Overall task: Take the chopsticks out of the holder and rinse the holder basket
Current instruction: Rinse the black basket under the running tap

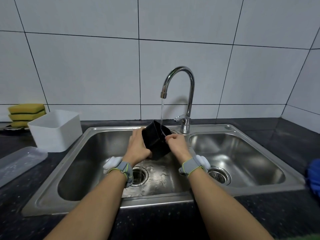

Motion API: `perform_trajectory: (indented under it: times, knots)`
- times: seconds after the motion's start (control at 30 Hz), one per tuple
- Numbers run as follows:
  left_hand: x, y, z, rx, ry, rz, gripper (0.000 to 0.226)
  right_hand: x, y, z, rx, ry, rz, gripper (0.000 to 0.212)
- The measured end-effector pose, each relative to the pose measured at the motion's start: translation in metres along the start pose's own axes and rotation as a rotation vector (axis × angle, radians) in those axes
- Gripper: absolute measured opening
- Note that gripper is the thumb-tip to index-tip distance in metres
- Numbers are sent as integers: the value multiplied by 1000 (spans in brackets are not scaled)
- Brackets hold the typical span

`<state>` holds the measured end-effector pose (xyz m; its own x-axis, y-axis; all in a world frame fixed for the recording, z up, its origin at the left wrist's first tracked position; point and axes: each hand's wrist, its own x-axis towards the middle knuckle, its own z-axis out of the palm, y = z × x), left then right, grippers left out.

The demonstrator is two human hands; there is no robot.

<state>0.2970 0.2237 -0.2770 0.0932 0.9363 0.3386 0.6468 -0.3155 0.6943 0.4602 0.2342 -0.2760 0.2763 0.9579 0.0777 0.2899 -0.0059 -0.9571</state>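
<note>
A black holder basket is held tilted over the left basin of the steel sink, under the running stream from the chrome tap. Water falls into its open top and drips out below toward the drain. My left hand grips the basket's left side and bottom. My right hand pinches the basket's right rim with curled fingers. No chopsticks are in view.
A white plastic tub stands on the dark counter left of the sink, with stacked yellow sponges behind it and a clear lid in front. The right basin has a strainer. Something blue sits at the right edge.
</note>
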Motion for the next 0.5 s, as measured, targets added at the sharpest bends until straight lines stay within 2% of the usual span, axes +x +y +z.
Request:
perform_trajectory:
  times: [0.17, 0.3, 0.4, 0.5]
  knots:
    - [-4, 2, 0, 207, 84, 110, 84, -7, -6, 4, -14, -42, 21, 25]
    - [-4, 2, 2, 485, 108, 274, 88, -10, -18, 4, 224, -94, 100, 44]
    - [-3, 2, 2, 616, 117, 354, 91, -10, -19, -1, 420, -73, 174, 37]
    - [-3, 2, 3, 693, 107, 348, 92, -12, -17, -2, 503, -98, 210, 20]
